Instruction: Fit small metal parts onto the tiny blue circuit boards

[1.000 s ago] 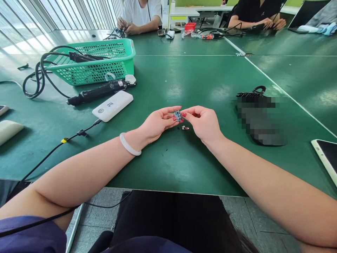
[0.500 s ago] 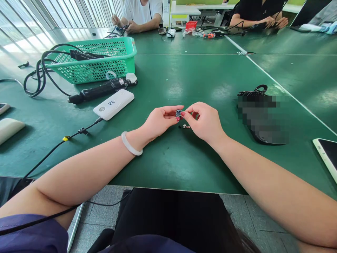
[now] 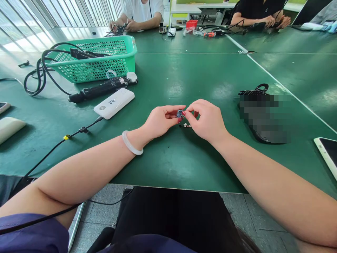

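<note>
Between the thumb and fingertips of my left hand (image 3: 160, 120) is a small circuit board (image 3: 179, 113), dark with pale details. My right hand (image 3: 206, 119) meets it from the other side, thumb and index finger pinched at the board's right edge. Whether a separate tiny part sits in that right pinch is too small to tell. On the green table (image 3: 168, 165) just below the fingers lies a small red and white part (image 3: 186, 125), with a tiny black piece (image 3: 180, 125) beside it.
Left of my hands lie a white power bank (image 3: 114, 103) with a black cable, a black cylindrical device (image 3: 98, 90) and a green basket (image 3: 92, 66). To the right are a blurred-out black object (image 3: 260, 116) and a phone (image 3: 328, 154). Two people (image 3: 143, 15) sit across the table.
The board has tilted slightly between my fingers, and my right hand has shifted a little around its edge. Both hands stay in nearly the same place.
</note>
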A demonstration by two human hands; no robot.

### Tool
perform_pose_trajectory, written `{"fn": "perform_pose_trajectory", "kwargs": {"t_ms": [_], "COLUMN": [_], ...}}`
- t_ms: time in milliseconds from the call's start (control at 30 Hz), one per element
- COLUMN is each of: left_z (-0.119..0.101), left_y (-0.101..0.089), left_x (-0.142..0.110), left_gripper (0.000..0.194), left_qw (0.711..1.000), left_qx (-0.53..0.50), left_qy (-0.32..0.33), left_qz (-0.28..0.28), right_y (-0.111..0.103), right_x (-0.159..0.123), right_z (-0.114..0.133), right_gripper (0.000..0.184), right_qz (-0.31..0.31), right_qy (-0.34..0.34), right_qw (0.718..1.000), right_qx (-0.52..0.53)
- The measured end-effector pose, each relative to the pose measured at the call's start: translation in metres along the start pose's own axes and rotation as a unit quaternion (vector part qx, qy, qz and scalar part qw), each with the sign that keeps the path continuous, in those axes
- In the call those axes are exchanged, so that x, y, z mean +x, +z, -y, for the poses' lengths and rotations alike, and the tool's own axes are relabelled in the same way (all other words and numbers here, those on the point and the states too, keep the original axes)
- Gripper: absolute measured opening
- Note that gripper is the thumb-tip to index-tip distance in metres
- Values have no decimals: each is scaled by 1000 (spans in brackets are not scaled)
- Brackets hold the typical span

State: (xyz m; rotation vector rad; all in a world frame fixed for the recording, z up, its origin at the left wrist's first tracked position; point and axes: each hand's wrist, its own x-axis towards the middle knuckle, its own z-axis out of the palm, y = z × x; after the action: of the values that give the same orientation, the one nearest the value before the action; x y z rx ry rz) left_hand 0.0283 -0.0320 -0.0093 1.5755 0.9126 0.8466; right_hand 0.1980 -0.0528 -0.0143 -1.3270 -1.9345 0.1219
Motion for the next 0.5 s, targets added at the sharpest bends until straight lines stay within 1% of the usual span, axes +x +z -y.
{"fn": "perform_pose_trajectory", "kwargs": {"t_ms": [133,233,400,500], "left_z": [-1,-1,-3,-9], "left_y": [0,-1,0,2], "left_x": [0,0,0,-1], "left_gripper": [42,38,34,30], "left_qw": [1000,1000,999,997], "left_qx": [6,13,-42,-67], "left_qy": [-4,-11,-14,-24], "left_qz": [-3,-10,-5,4], "right_y": [0,-1,0,1], "right_x": [0,-1,-1,1], "right_z": [3,5,6,4], "right_gripper": [18,20,20,19], "right_qz": [2,12,16,23], "right_qy": [10,24,36,61], "right_qw": [1000,1000,999,995], "right_qx": [-1,3,28,70]}}
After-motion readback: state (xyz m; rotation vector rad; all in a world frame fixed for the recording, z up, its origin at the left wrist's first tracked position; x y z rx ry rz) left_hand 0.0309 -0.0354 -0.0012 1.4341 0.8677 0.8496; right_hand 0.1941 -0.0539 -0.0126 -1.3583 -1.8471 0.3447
